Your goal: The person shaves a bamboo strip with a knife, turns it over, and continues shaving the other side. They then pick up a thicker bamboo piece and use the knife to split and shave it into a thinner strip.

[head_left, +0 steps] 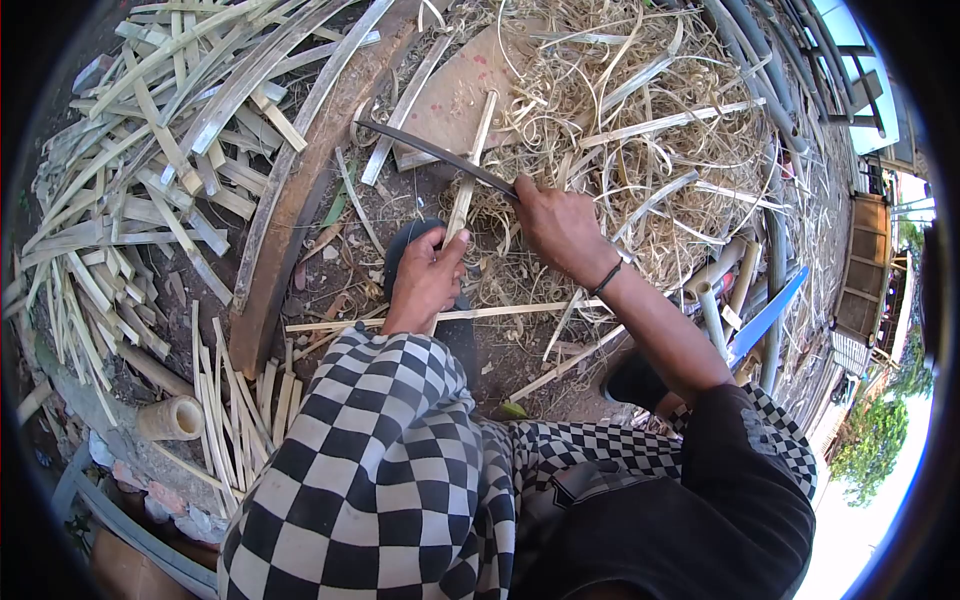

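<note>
Left hand: the left hand is closed on the strip, thumb on top and fingers curled at its side.
Right hand: the right hand is clamped around the near end of the knife; a dark band circles the wrist.
Spacing: the two hands are apart, the right one farther forward.
Strip: the pale strip runs forward from the left hand, its far end over the board.
Knife: the long, dark knife lies crosswise at the strip, its tip towards the wooden beam; whether its edge cuts into the strip cannot be told.
Board: the flat board, marked with red spots, lies on the ground beyond the hands.
Shavings: a tangled heap of curled shavings covers the ground right of the board.
Beam: the brown wooden beam lies left of the board.
Left side: a large pile of split strips spreads beyond the beam; a hollow bamboo piece lies nearer the person.
Right side: a blue blade-like object rests beside bamboo poles.
</note>
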`<action>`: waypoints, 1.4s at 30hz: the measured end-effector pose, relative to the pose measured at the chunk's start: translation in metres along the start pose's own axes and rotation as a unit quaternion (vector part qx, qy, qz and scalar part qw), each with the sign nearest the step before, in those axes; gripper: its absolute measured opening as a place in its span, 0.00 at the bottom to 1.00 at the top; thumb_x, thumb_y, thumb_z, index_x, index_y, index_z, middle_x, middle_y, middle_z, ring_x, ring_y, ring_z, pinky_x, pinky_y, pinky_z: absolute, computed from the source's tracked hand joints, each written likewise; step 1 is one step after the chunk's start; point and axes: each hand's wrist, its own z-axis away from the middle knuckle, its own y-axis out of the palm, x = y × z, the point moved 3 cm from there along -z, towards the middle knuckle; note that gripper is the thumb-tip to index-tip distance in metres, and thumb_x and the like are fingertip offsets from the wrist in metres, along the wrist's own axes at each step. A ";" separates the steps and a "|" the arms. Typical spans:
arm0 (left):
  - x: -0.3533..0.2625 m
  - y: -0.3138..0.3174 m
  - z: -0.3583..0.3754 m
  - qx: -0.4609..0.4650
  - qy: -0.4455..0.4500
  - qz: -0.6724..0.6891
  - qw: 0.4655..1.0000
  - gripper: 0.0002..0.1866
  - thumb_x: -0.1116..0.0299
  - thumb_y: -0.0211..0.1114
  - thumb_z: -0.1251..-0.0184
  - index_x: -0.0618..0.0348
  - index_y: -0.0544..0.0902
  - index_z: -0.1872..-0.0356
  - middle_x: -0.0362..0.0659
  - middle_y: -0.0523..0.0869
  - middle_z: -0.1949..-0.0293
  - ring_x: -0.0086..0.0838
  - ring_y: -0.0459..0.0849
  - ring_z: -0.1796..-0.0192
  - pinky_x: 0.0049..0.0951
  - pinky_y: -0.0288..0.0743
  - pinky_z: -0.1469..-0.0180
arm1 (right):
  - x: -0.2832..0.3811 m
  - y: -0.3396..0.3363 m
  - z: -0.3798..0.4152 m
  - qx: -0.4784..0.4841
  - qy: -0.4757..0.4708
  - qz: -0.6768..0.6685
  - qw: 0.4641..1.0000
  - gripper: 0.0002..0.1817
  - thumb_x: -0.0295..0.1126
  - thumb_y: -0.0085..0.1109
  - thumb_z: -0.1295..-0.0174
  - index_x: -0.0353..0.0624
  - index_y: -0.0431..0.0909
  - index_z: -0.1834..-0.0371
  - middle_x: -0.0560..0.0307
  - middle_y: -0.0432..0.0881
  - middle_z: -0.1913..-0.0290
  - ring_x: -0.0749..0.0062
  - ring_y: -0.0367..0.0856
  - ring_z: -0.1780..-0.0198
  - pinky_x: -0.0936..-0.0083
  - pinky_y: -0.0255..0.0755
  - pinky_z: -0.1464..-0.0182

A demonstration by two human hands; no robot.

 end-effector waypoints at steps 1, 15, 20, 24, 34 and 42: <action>0.000 0.001 0.000 0.001 0.002 0.000 1.000 0.12 0.56 0.60 0.20 0.52 0.73 0.60 0.29 0.66 0.82 0.11 0.57 0.87 0.20 0.46 0.87 | 0.001 -0.004 -0.002 0.014 -0.020 0.019 1.000 0.09 0.38 0.52 0.26 0.44 0.69 0.59 0.49 0.80 0.78 0.47 0.82 0.76 0.53 0.73 0.75; 0.005 -0.002 -0.001 -0.061 0.058 -0.091 0.992 0.14 0.57 0.65 0.24 0.59 0.82 0.56 0.34 0.77 0.81 0.16 0.69 0.83 0.25 0.60 0.81 | -0.017 0.017 -0.015 -0.014 -0.081 0.070 0.994 0.06 0.32 0.50 0.26 0.42 0.67 0.55 0.51 0.81 0.77 0.55 0.82 0.80 0.59 0.72 0.82; 0.007 -0.002 -0.002 -0.074 0.072 -0.114 0.988 0.14 0.57 0.65 0.24 0.60 0.82 0.56 0.35 0.79 0.80 0.16 0.70 0.82 0.25 0.61 0.80 | 0.002 0.015 -0.001 0.016 -0.124 0.046 0.991 0.06 0.29 0.51 0.28 0.41 0.67 0.54 0.47 0.83 0.75 0.54 0.84 0.79 0.58 0.73 0.80; 0.012 0.000 -0.005 -0.071 0.085 -0.110 0.988 0.15 0.57 0.64 0.24 0.61 0.82 0.57 0.36 0.79 0.80 0.16 0.71 0.81 0.25 0.63 0.79 | -0.020 0.014 -0.027 0.015 -0.037 0.027 0.999 0.06 0.30 0.52 0.29 0.41 0.68 0.54 0.46 0.83 0.75 0.51 0.85 0.78 0.56 0.74 0.79; 0.009 -0.002 0.001 -0.069 0.086 -0.104 0.988 0.15 0.57 0.64 0.23 0.61 0.81 0.60 0.34 0.76 0.81 0.16 0.70 0.82 0.24 0.62 0.79 | -0.028 0.009 -0.036 -0.007 -0.037 0.051 0.998 0.07 0.34 0.45 0.22 0.43 0.68 0.54 0.53 0.81 0.78 0.62 0.79 0.83 0.62 0.69 0.83; 0.007 -0.001 -0.005 -0.066 0.102 -0.110 0.986 0.14 0.57 0.64 0.23 0.60 0.81 0.60 0.33 0.75 0.81 0.14 0.68 0.82 0.23 0.59 0.80 | -0.040 0.000 -0.043 -0.017 -0.035 0.049 0.998 0.07 0.28 0.51 0.29 0.42 0.70 0.51 0.47 0.85 0.75 0.55 0.86 0.77 0.59 0.77 0.77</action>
